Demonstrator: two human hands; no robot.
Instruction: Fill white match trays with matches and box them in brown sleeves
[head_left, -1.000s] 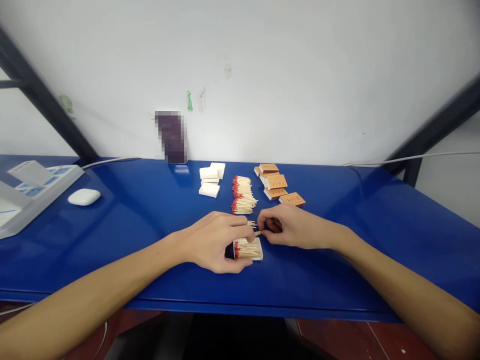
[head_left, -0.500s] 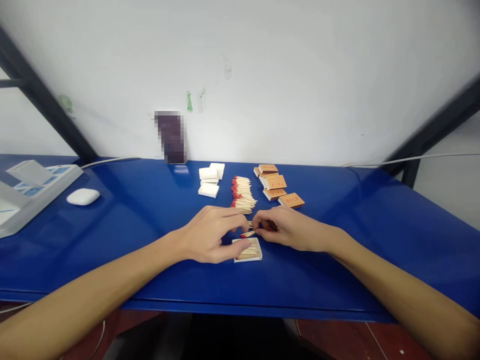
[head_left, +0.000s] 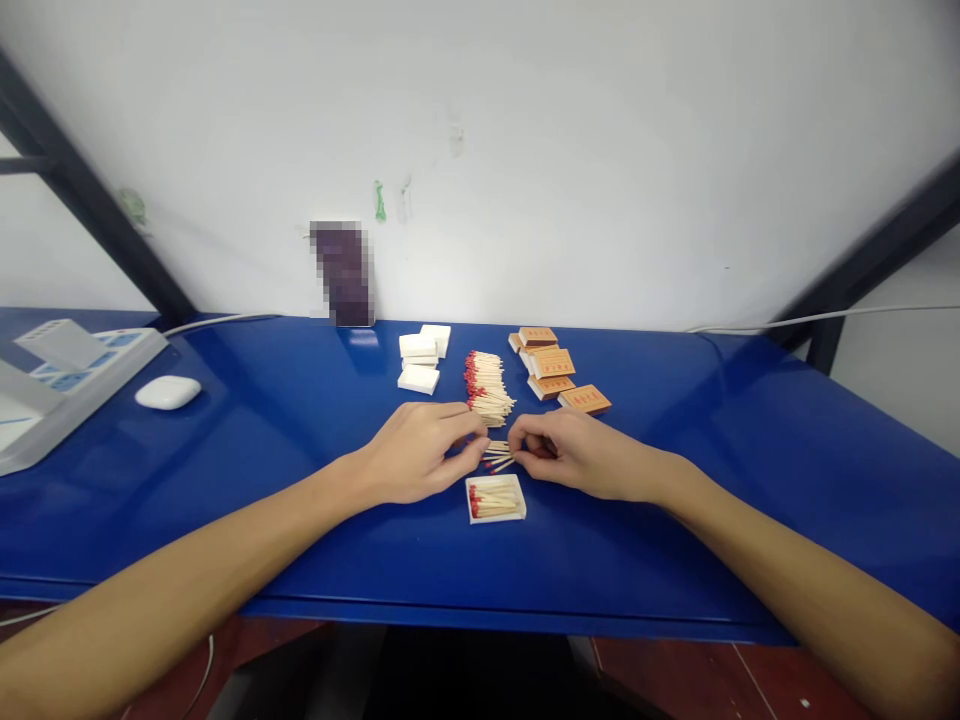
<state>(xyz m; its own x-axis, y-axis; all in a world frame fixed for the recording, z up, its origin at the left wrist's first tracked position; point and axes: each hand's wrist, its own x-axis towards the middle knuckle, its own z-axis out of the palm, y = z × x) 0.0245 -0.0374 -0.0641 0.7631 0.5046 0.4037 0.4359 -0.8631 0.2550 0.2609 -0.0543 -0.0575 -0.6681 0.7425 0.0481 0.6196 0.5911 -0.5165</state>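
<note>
A small group of loose matches (head_left: pixel 497 449) lies between my hands, red heads to the left. My left hand (head_left: pixel 420 455) is at their head end, thumb and index finger closed together; what is between the tips is too small to make out. At the plain ends, my right hand (head_left: pixel 574 450) has its fingers curled in a pinch on matches. Just in front of both hands, a white matchbox tray (head_left: pixel 522 512) holds a layer of matches (head_left: pixel 495 499), heads to the left. Behind my fingers is a larger pile of matches (head_left: pixel 487 388).
White matchbox trays (head_left: pixel 418 379) are grouped at the back left of the pile. Orange matchbox sleeves (head_left: pixel 585 400) lie at the back right. A white rounded case (head_left: pixel 168 393) and a grey-white box (head_left: pixel 82 390) rest on the blue table (head_left: pixel 337 560) at the left.
My left hand has drawn back and left from over the tray, and its thumb and index finger have come together. The matches in the tray now show. My right hand has barely moved.
</note>
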